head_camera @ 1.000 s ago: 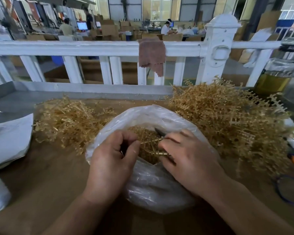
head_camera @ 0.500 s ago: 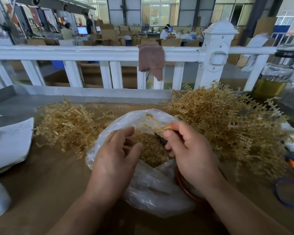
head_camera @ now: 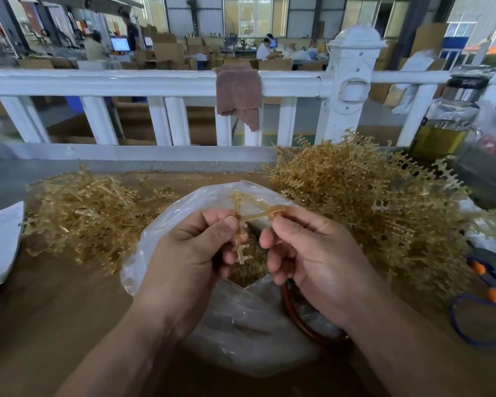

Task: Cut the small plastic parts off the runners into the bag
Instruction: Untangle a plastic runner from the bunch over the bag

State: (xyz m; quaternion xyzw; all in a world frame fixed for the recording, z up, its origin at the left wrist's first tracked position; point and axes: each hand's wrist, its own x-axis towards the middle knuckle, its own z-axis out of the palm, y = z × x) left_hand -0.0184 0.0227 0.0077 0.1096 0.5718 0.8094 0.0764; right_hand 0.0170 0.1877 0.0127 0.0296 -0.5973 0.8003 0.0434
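Left hand (head_camera: 189,253), right hand (head_camera: 318,259) on runner (head_camera: 259,214)

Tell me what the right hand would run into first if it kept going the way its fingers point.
Most likely the left hand: the right hand points left across a small gap, both pinching the same runner above the open bag. Depth is unclear, so it might pass just behind.

A glossy, crinkled clear plastic bag (head_camera: 235,319) lies on the matt brown wooden counter (head_camera: 49,308) between heaps of translucent amber plastic runners (head_camera: 364,202), below a painted white railing (head_camera: 126,81) draped with soft brown cloth (head_camera: 238,93).
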